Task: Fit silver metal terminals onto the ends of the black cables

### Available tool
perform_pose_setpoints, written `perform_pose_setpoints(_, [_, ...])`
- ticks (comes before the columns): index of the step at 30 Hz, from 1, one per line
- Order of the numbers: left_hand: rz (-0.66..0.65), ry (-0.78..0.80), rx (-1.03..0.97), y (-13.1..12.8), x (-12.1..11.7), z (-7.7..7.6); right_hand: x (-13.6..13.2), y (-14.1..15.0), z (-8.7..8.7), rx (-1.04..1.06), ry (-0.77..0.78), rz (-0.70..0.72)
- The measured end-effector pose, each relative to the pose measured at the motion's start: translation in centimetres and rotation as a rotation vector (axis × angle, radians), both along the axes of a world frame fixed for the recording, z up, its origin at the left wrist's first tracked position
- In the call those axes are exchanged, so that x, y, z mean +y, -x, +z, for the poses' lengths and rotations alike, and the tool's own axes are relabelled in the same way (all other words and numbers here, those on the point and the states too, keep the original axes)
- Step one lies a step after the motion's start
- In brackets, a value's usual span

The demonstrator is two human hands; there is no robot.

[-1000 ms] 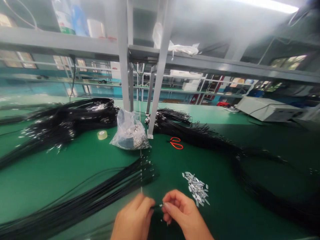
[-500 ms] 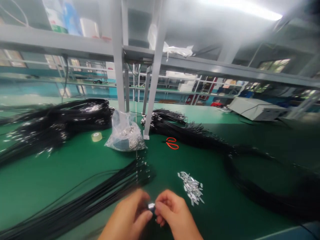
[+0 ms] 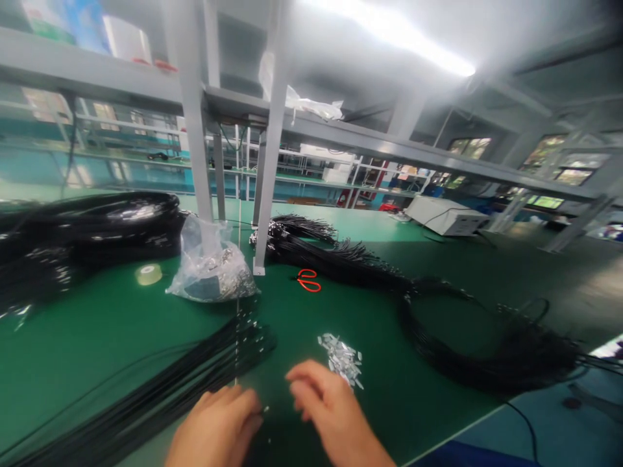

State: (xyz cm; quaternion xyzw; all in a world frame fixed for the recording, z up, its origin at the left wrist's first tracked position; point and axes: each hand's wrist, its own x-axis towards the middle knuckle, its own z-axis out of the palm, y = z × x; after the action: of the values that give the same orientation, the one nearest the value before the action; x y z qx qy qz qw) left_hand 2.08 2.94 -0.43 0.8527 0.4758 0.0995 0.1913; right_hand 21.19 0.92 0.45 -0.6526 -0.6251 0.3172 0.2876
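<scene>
My left hand (image 3: 219, 421) is closed at the bottom, beside the near bundle of black cables (image 3: 160, 383). A thin dark cable end with a small shiny tip (image 3: 266, 409) juts from its fingertips; the rest is hidden. A short way right, my right hand (image 3: 331, 408) has its fingers bent and parted from the thumb, with nothing visible between them. Just beyond it lies a pile of small silvery metal pieces (image 3: 343, 358), its near edge partly behind the hand.
A clear plastic bag (image 3: 214, 272) of metal parts stands by the shelf post (image 3: 265, 194). Nearby are a tape roll (image 3: 148, 274) and red-handled scissors (image 3: 309, 281). Black cable bundles lie left (image 3: 121, 224) and right (image 3: 462, 363). A white box (image 3: 442, 216) sits at the back.
My hands have moved apart; the silvery piece seen between them no longer shows there. My right hand is now nearer the metal pile. The view has swung right.
</scene>
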Motion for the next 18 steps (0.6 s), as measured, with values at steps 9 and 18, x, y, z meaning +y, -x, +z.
perform_pose_setpoints(9, [0.036,0.038,-0.013,-0.1,0.1,-0.9,2.9,-7.1,-0.2,-0.601,-0.125,0.034])
perform_pose_setpoints(18, [0.070,0.052,-0.311,-0.3,-0.5,-0.5,1.4,-4.1,0.4,-0.326,-0.161,0.110])
